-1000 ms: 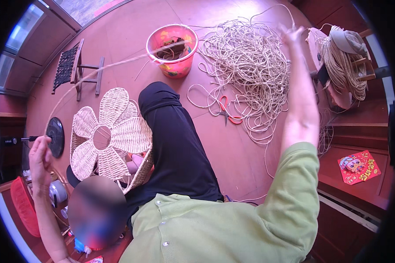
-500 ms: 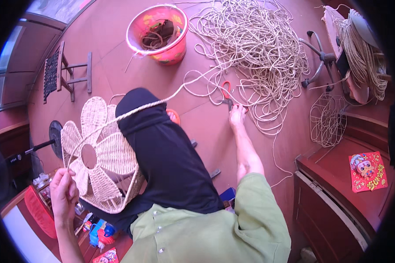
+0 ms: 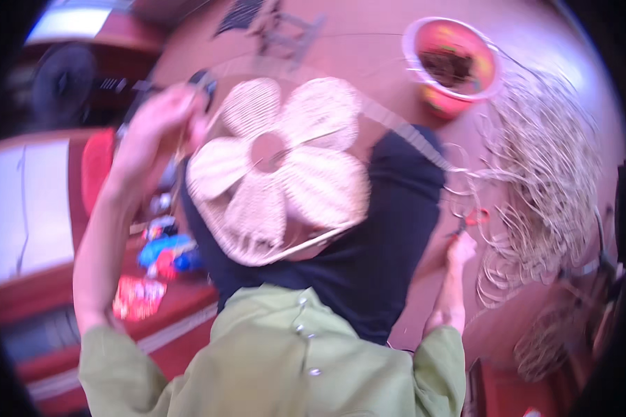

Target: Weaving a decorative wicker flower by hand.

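Raised since half a second ago, the left hand (image 3: 161,115) now lifts closed beside the woven flower-shaped piece (image 3: 278,174) resting on the lap; what it grips is blurred. Right hand (image 3: 462,248) reaches to the red-handled scissors (image 3: 473,219) on the floor (image 3: 368,55), touching them, beside the cord pile (image 3: 542,181) and red bucket (image 3: 455,66).

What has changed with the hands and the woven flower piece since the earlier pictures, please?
The right hand came down from overhead to the red-handled scissors on the floor, and now seems to grip them, though blur hides this. The left hand rose beside the woven flower piece, which now lies across the lap. The red bucket and cord pile stayed put.
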Motion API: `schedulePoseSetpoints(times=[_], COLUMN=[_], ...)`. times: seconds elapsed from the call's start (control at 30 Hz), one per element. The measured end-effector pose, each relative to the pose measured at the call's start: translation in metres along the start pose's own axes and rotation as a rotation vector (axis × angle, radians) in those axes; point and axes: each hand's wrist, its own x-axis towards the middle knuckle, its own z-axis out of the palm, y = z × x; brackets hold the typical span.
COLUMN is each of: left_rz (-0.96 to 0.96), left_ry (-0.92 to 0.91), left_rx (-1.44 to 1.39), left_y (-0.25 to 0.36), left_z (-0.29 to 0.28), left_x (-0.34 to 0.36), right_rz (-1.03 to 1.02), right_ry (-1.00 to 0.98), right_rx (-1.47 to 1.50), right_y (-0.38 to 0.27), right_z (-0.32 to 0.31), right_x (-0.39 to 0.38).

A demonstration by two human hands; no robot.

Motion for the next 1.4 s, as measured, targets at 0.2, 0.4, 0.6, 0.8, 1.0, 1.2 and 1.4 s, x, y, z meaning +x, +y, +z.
schedulePoseSetpoints(times=[0.2, 0.4, 0.6, 0.8, 1.0, 1.2, 1.4], left_rz=[0.27, 0.602, 0.956, 0.892, 0.791, 0.523, 0.457], left_ry=[0.158, 0.698, 0.935, 0.972, 0.999, 0.714, 0.501], left_rx=[0.333, 1.154, 1.292, 0.98, 0.768, 0.204, 0.076], left_y=[0.035, 0.062, 0.037, 0.0, -0.044, -0.039, -0.032], left_z=[-0.117, -0.247, -0.342, -0.356, -0.378, -0.344, -0.298], left_x=[0.012, -0.018, -0.024, -0.042, -0.065, -0.11, -0.118], right_rz=[-0.444, -0.249, 0.259, -0.55, -0.52, -0.923, -1.164], right_ry=[0.149, -0.198, -0.266, -0.12, -0.473, -0.346, -0.171], right_rx=[-0.095, 0.749, 1.114, 1.165, 1.284, 0.738, 0.573], right_y=[0.143, 0.0, -0.096, -0.171, -0.371, -0.506, -0.6], right_z=[0.079, -0.029, -0.294, -0.429, -0.463, -0.423, -0.413], right_x=[-0.027, -0.05, -0.061, -0.056, -0.074, -0.084, -0.075])
